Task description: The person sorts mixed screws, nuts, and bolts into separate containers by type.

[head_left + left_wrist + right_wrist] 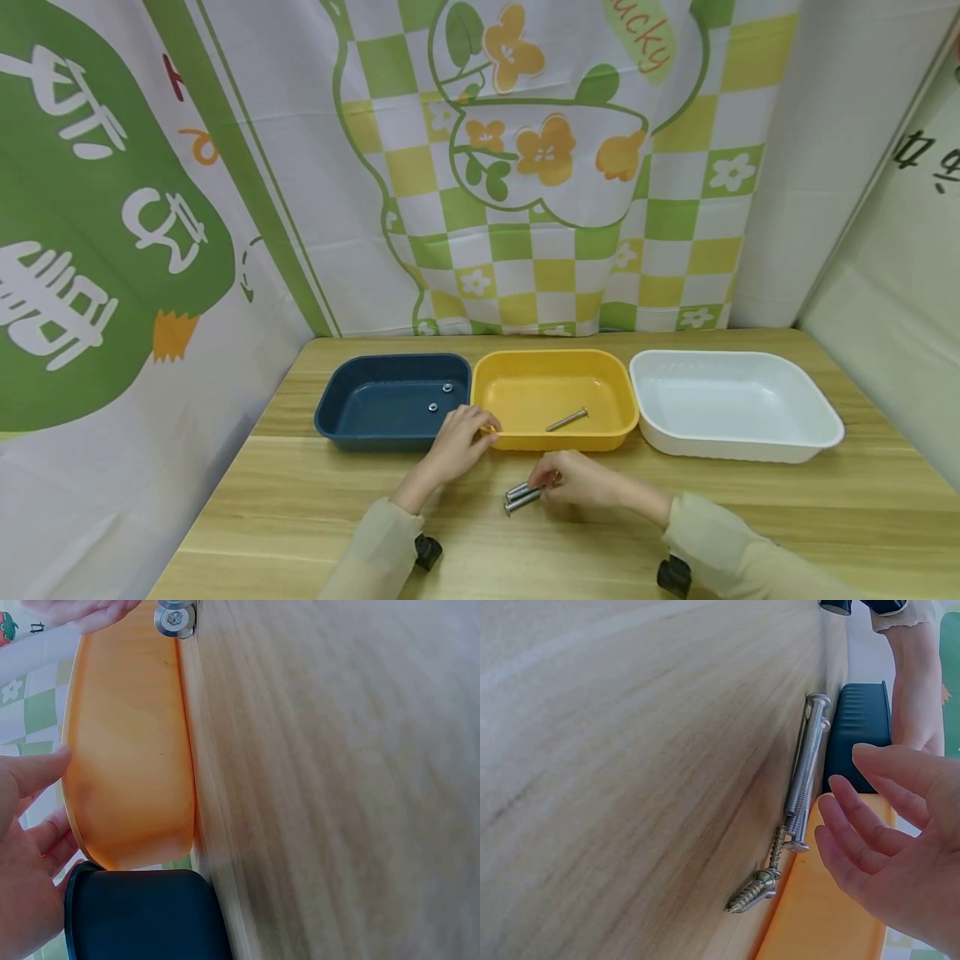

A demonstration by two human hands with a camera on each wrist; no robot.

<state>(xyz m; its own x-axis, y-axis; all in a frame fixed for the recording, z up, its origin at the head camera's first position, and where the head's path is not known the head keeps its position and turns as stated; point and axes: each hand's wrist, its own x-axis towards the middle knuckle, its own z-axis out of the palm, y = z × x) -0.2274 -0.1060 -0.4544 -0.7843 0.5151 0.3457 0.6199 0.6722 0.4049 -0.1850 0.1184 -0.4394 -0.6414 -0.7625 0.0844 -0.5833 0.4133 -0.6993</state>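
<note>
My left hand (pixel 459 437) holds the front left corner of the yellow tray (pixel 633 408), whose rim lies between thumb and fingers. In the left wrist view, the thumb (pixel 45 771) meets that rim and the fingertips go behind it. My right hand (pixel 577 479) is just over a small pile of metal fasteners on the table. Its thumb and fingers (pixel 855 847) are spread apart with nothing between them. The pile has long silver bolts (pixel 806 772) lying side by side, and brassy wood screws (pixel 754 891) at one end, partly behind the right hand in the head view.
One bolt (pixel 566 419) lies inside the yellow tray. To its left, the dark blue tray (pixel 330 425) contains two small nuts (pixel 432 407). A white tray (pixel 825 425) stands on the right. Behind the wooden table (pixel 300 517) hangs a printed cloth (pixel 525 275).
</note>
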